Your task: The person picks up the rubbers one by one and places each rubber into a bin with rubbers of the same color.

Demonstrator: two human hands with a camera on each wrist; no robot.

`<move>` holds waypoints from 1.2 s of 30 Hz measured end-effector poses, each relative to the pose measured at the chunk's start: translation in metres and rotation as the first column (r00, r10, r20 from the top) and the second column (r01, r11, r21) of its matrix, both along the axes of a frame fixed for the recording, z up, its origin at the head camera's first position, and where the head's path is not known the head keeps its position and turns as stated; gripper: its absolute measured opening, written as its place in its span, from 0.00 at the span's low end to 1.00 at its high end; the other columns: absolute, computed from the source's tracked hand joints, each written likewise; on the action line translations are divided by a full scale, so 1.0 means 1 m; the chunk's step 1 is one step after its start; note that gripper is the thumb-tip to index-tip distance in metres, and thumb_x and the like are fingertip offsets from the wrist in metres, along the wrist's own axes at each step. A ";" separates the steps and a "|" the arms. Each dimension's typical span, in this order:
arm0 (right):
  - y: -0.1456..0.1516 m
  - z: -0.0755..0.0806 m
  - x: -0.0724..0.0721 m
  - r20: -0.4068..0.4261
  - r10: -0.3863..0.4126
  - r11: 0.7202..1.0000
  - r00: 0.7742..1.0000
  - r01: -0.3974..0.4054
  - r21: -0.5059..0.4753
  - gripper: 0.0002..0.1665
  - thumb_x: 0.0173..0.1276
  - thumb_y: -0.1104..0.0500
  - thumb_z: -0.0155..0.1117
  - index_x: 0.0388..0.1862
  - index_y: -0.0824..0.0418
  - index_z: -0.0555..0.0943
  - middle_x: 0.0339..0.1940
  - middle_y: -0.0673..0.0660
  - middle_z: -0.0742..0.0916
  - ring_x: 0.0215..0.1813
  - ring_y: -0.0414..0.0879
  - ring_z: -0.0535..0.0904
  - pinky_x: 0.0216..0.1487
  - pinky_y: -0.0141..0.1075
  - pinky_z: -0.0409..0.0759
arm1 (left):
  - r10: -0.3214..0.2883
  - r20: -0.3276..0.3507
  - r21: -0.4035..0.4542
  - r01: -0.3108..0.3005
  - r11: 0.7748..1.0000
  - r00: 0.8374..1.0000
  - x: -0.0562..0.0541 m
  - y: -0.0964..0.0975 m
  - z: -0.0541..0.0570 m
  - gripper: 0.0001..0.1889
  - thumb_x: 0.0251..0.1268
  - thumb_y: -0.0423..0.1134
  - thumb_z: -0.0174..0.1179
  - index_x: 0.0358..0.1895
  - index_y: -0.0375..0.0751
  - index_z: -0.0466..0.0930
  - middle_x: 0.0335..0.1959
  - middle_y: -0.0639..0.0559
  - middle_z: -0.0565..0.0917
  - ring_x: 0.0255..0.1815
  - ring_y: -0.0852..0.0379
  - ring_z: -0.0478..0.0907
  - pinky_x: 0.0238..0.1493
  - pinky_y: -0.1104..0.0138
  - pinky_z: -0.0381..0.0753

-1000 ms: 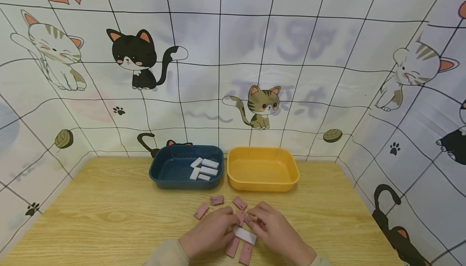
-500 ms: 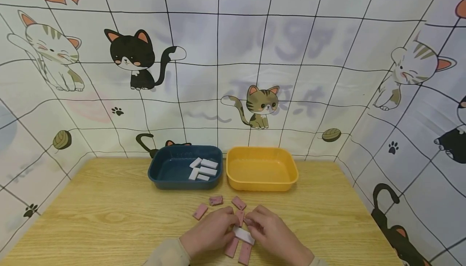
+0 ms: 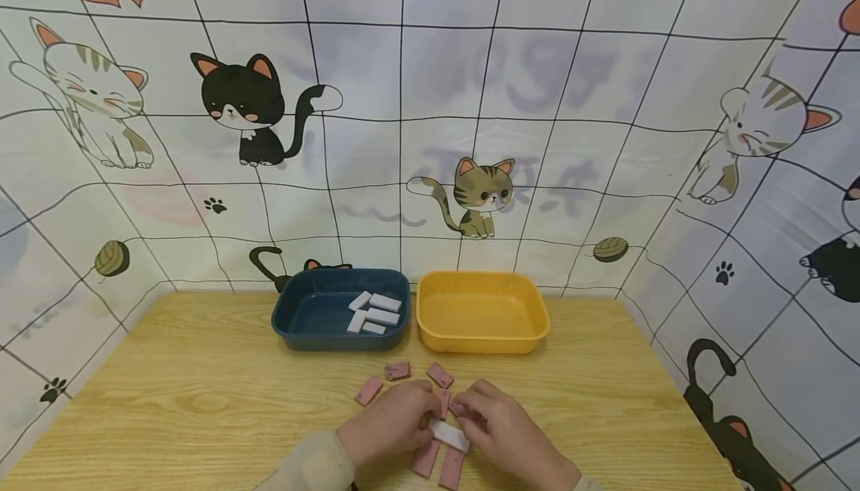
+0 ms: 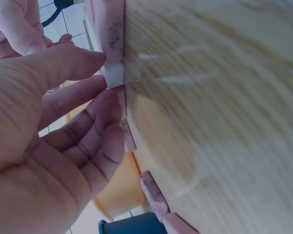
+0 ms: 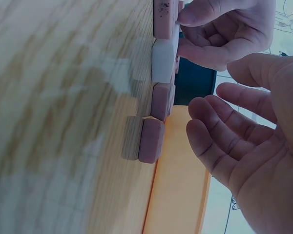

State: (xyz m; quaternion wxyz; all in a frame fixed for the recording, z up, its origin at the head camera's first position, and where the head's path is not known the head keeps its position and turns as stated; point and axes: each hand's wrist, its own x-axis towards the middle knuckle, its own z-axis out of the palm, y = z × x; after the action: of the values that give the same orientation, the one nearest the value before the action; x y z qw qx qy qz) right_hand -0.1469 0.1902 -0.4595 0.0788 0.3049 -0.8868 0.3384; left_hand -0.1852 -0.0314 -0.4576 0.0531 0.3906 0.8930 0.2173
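In the head view my left hand point(image 3: 396, 416) is at the left end of a white rectangular tile point(image 3: 449, 436). In the left wrist view its thumb and index finger pinch the end of that tile from either side. My right hand point(image 3: 500, 427) hovers over the tile's right side, fingers loosely bent. The right wrist view shows its fingers point(image 5: 202, 134) with nothing between them. A pink tile point(image 3: 442, 401) lies between the hands, and another pink tile point(image 5: 151, 141) lies near the right fingers. Two pink tiles, a left one point(image 3: 426, 459) and a right one point(image 3: 452, 468), extend below the white one.
More pink tiles lie beyond the hands: a left tile point(image 3: 368, 391), a middle tile point(image 3: 398, 371) and a right tile point(image 3: 440, 375). Behind them stand a blue tray point(image 3: 295, 334) with several white tiles point(image 3: 383, 316) and a yellow tray point(image 3: 484, 342), against a cat-printed backdrop.
The right fingers have come slightly closer to the left hand and the pink tile between them. Otherwise the hands and tiles stay nearly in place; the head view shifts a little.
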 end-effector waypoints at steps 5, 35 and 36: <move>-0.001 0.000 -0.001 0.022 -0.012 1.000 1.000 0.011 0.010 0.08 0.69 0.67 0.68 0.45 0.59 0.86 0.38 0.47 0.82 0.36 0.30 0.72 0.35 0.26 0.77 | 0.014 0.026 -0.051 -0.012 0.999 1.000 -0.002 0.003 0.004 0.09 0.50 0.30 0.76 0.30 0.49 0.87 0.25 0.64 0.75 0.27 0.69 0.68 0.31 0.76 0.70; -0.003 0.000 -0.001 0.003 -0.016 1.000 1.000 0.016 -0.001 0.08 0.69 0.68 0.67 0.44 0.59 0.86 0.38 0.47 0.83 0.36 0.32 0.73 0.34 0.26 0.77 | 0.048 0.018 -0.044 -0.048 0.998 0.999 0.008 -0.011 0.005 0.11 0.51 0.35 0.74 0.28 0.51 0.80 0.24 0.64 0.68 0.24 0.68 0.64 0.27 0.75 0.66; -0.003 -0.001 -0.002 -0.006 -0.014 1.000 1.000 0.014 -0.004 0.07 0.69 0.68 0.68 0.44 0.59 0.86 0.38 0.47 0.82 0.36 0.32 0.73 0.34 0.26 0.77 | 0.047 0.009 -0.041 -0.047 0.998 0.999 0.009 -0.012 0.005 0.11 0.51 0.34 0.73 0.28 0.51 0.79 0.24 0.64 0.68 0.24 0.68 0.64 0.28 0.75 0.65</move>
State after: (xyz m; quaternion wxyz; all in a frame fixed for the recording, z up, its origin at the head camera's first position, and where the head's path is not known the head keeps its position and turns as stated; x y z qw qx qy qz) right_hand -0.1486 0.1869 -0.4603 0.0844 0.2997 -0.8880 0.3384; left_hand -0.1767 -0.0436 -0.4530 0.0601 0.3673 0.9059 0.2022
